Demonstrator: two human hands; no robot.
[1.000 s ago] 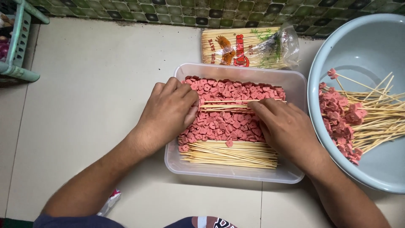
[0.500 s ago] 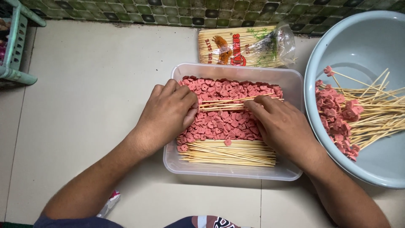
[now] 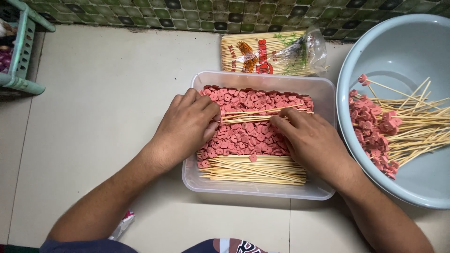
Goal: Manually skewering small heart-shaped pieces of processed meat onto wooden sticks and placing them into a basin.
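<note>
Single head view, looked steeply down from above clear plastic container [image 3: 323, 89], seen from close. Container kept near frame centre. Tiled wall [image 3: 140, 11] seen beyond container at top edge; blue basin [image 3: 398, 42] cut off right of container. No second view for overlap.

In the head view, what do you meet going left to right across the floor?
Green plastic basket → left hand → clear plastic tub of pink sausage slices and bamboo skewers → right hand → pale blue basin of finished skewers.
</note>
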